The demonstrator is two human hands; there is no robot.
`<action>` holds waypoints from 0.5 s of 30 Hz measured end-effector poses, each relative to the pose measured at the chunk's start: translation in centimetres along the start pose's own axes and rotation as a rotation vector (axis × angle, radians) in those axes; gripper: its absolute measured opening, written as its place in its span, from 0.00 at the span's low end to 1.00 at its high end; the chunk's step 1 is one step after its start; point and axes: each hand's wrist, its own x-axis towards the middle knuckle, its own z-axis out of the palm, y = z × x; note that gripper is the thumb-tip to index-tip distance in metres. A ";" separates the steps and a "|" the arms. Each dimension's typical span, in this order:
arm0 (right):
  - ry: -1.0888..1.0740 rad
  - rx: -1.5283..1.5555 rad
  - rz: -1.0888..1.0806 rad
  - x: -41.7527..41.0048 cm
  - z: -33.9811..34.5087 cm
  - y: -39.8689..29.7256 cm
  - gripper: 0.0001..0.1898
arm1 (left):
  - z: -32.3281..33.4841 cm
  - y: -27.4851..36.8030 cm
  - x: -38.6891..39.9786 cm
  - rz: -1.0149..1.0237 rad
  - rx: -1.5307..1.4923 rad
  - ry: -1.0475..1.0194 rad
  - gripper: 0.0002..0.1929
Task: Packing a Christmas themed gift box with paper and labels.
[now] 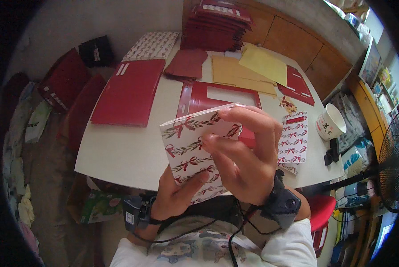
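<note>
A white paper booklet or folded card (189, 147), printed with red bows and green sprigs, is held up above the near part of the table. My left hand (182, 190) grips its lower part, with the thumb on the printed face. My right hand (249, 147) is at its right side, one finger on the top edge and another against the face; whether it grips the paper is hard to tell. Behind it lies a red cardboard folder with a window (199, 93). A similar patterned card (293, 140) rests on the table to the right.
A red folder stack (129, 93) lies left, with patterned sheets (152, 45) beyond. Dark red pieces (187, 65), yellow envelopes (229, 70) and a tall red stack (214, 30) are at the back. A paper cup (329, 121) stands right, near a fan (391, 160).
</note>
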 end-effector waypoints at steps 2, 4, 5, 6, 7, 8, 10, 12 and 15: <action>-0.013 -0.012 0.007 0.0 -0.3 -0.1 0.14 | 0.0 0.0 0.1 0.013 0.010 -0.038 0.23; -0.039 -0.016 0.009 0.0 -0.5 -0.1 0.13 | 0.2 0.3 0.1 0.017 0.006 -0.037 0.19; -0.038 -0.014 0.010 0.0 -0.4 0.0 0.13 | 0.3 0.4 0.1 0.023 0.000 -0.036 0.16; -0.019 -0.009 0.005 -0.2 -0.3 0.3 0.12 | 0.3 0.2 0.1 0.020 -0.002 -0.038 0.16; 0.001 -0.004 0.000 -0.3 -0.3 0.5 0.11 | 0.3 0.0 0.2 0.019 -0.002 -0.049 0.16; -0.001 -0.007 0.002 -0.2 -0.6 0.4 0.11 | 0.3 -0.2 0.2 0.018 -0.001 -0.060 0.16; -0.076 0.044 0.065 0.3 -1.0 -0.4 0.12 | 0.3 0.0 0.0 0.046 0.019 -0.049 0.15; -0.058 0.052 0.059 0.2 -0.9 -0.2 0.12 | 0.4 0.0 0.1 0.071 0.032 -0.046 0.15; -0.036 0.025 0.059 -0.1 -0.8 0.1 0.12 | 0.6 -0.2 0.2 0.055 0.002 -0.042 0.15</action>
